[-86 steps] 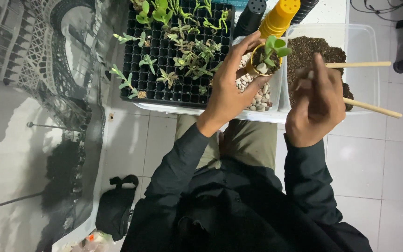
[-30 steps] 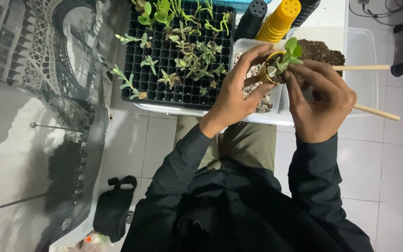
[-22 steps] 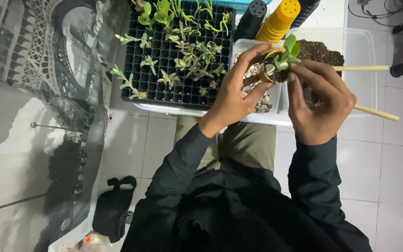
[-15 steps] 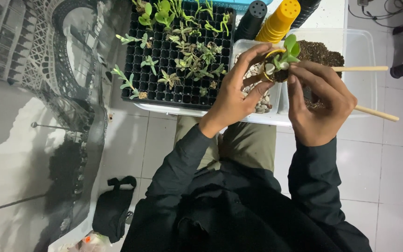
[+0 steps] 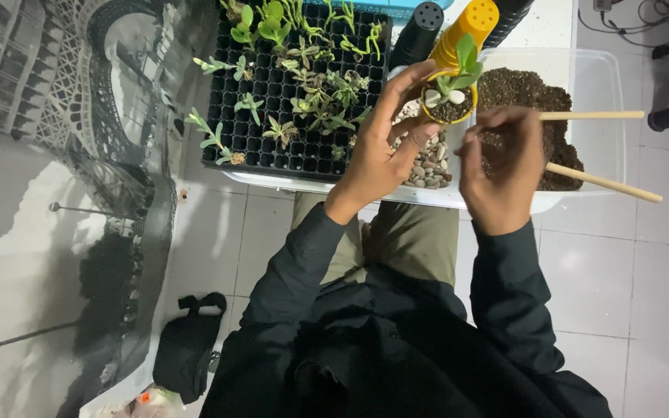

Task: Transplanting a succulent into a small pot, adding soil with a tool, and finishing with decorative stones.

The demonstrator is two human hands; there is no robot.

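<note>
My left hand (image 5: 381,143) grips a small yellow pot (image 5: 449,104) that holds dark soil, a white pebble and a green succulent (image 5: 461,66). It hovers over a clear tub of pebbles (image 5: 426,164). My right hand (image 5: 501,166) sits just right of the pot, apart from it, fingers curled around two wooden chopsticks (image 5: 602,147) that stick out to the right. Under that hand is a clear tub of dark soil (image 5: 540,93).
A black seedling tray (image 5: 269,116) with several small succulents stands to the left. A stack of yellow pots (image 5: 466,27) and a stack of black pots (image 5: 420,31) lie behind the tubs. White tiled floor lies below, with a black bag (image 5: 190,344) at lower left.
My right hand has drawn back from the potted plant and dropped lower. My left hand has tipped the pot upright and shifted it slightly left.
</note>
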